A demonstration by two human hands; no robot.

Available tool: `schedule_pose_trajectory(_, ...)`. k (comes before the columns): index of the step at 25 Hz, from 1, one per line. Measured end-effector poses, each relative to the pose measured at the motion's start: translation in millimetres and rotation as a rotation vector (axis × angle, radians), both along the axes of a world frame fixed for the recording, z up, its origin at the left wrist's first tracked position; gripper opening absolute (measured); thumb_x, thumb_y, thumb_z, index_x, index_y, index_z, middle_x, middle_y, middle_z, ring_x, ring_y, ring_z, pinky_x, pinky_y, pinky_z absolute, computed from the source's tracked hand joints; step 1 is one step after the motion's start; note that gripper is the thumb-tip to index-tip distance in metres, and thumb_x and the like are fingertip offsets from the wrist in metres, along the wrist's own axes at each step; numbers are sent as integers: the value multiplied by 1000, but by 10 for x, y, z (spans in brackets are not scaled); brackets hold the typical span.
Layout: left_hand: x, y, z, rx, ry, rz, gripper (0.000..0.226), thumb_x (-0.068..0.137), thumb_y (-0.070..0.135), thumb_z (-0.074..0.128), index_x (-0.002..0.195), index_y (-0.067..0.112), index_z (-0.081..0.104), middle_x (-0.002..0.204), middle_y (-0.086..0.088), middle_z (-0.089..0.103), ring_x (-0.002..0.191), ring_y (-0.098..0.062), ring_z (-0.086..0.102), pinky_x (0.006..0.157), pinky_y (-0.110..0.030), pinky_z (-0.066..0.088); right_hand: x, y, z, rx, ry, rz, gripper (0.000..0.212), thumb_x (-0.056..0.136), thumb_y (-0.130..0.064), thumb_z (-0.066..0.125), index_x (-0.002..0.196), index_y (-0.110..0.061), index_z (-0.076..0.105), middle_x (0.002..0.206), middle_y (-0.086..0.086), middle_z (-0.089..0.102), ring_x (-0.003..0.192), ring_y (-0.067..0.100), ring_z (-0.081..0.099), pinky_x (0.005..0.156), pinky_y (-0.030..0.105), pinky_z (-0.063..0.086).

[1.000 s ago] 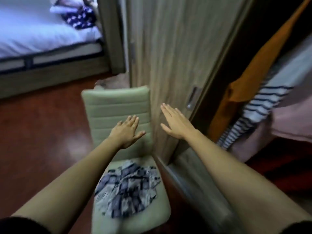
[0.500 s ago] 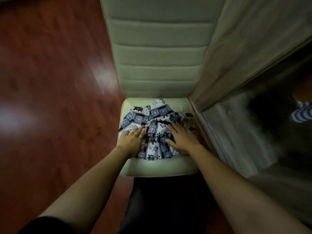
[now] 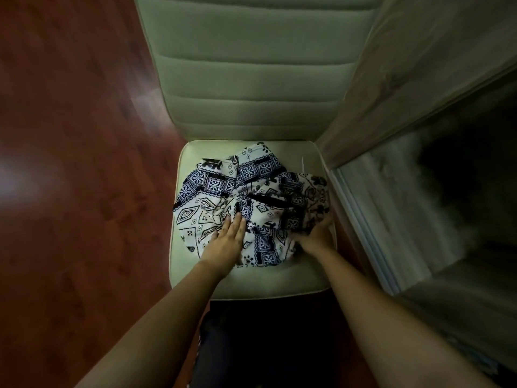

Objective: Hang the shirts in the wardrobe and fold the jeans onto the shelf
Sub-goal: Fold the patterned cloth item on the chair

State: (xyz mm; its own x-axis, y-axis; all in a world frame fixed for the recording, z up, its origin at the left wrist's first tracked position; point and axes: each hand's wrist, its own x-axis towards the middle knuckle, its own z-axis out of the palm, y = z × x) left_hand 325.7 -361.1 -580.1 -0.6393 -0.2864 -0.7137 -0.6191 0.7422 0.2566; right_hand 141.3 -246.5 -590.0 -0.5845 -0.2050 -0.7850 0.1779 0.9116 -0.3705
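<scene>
A crumpled white shirt with a dark blue and black pattern (image 3: 251,191) lies on the seat of a pale green chair (image 3: 251,281). My left hand (image 3: 226,242) rests flat on the shirt's near left part, fingers together and stretched out. My right hand (image 3: 316,236) is at the shirt's near right edge, its fingers tucked under or into the cloth and partly hidden. The open wardrobe (image 3: 461,191) is dark, just to the right of the chair.
The chair's padded backrest (image 3: 251,65) rises behind the seat. A wood-grain wardrobe door (image 3: 419,74) stands against the chair's right side. Reddish wooden floor (image 3: 70,191) spreads to the left. My dark-clothed legs (image 3: 265,345) are below the seat's front edge.
My view dropped from the wardrobe door to the chair seat. Both hands came down from the air onto the shirt, and the right hand has slid to its right edge into the cloth.
</scene>
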Motion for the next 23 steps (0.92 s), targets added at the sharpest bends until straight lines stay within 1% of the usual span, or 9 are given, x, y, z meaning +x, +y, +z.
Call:
schedule_pose_trajectory(3, 15, -115, -1, -92, 89, 83, 72, 98, 6, 36, 140, 12, -23, 149, -5, -27, 145, -27, -10, 117, -46, 15, -13, -75, -4, -18, -253, -213, 55, 65, -23, 84, 108, -13, 53, 88, 0, 66, 80, 18, 61, 63, 22, 46)
schedule_pose_trajectory(5, -28, -214, 121, -79, 149, 222, 68, 99, 16, 37, 148, 12, -9, 158, -7, -10, 146, -28, 0, 116, -50, 19, 28, -181, 96, -134, -361, -223, 39, 57, -27, 83, 85, -16, 59, 64, -6, 64, 71, 14, 53, 63, 23, 39)
schedule_pose_trajectory(7, -105, -254, 332, -21, 338, 280, 77, 90, 17, 52, 150, 12, 5, 158, -9, 8, 142, -30, 18, 115, -44, 24, 99, -311, 277, -266, -416, -290, 35, 67, -25, 79, 97, -13, 64, 83, -4, 66, 84, 14, 55, 74, 24, 39)
schedule_pose_trajectory(9, -217, -226, 573, 90, 534, 242, 83, 80, 15, 62, 149, 10, 16, 152, -11, 25, 136, -28, 31, 112, -30, 25, 133, -440, 485, -381, -459, -368, 32, 83, -19, 67, 113, -10, 62, 99, 2, 67, 89, 15, 60, 70, 23, 45)
schedule_pose_trajectory(12, -379, -102, 739, 206, 617, 302, 82, 78, 19, 70, 145, 4, 25, 142, -16, 38, 129, -27, 40, 102, -17, 26, 89, -524, 698, -491, -556, -331, 17, 92, -21, 55, 103, -13, 65, 86, -2, 70, 76, 9, 64, 63, 20, 50)
schedule_pose_trajectory(15, -471, -107, 770, 84, 681, 481, 64, 83, 14, 66, 139, 8, 38, 134, -15, 49, 119, -30, 51, 96, -29, 38, 29, -545, 858, -531, -534, -308, 14, 93, -14, 50, 92, -15, 64, 77, -4, 71, 75, 9, 63, 61, 17, 52)
schedule_pose_trajectory(18, -513, -195, 842, -33, 790, 499, 38, 82, 3, 62, 120, 1, 58, 114, -21, 59, 103, -34, 58, 84, -24, 37, 0, -444, 935, -536, -69, 139, 9, 84, -9, 59, 91, -14, 62, 88, 2, 68, 86, 14, 59, 74, 20, 48)
schedule_pose_trajectory(21, -542, -292, 1048, -20, 854, 428, 27, 78, 8, 65, 101, -5, 66, 104, -17, 58, 97, -28, 57, 80, -9, 31, -10, -317, 945, -531, 454, 594, 62, 67, -26, 73, 122, -11, 49, 123, 19, 48, 114, 26, 46, 94, 26, 36)
schedule_pose_trajectory(23, -562, -346, 1294, 42, 869, 400, 20, 77, 15, 61, 89, 0, 66, 82, -5, 59, 76, -23, 58, 63, -7, 32, -50, -321, 1049, -601, 539, 715, 67, 68, -33, 67, 129, -17, 45, 129, 18, 50, 120, 28, 45, 101, 33, 35)
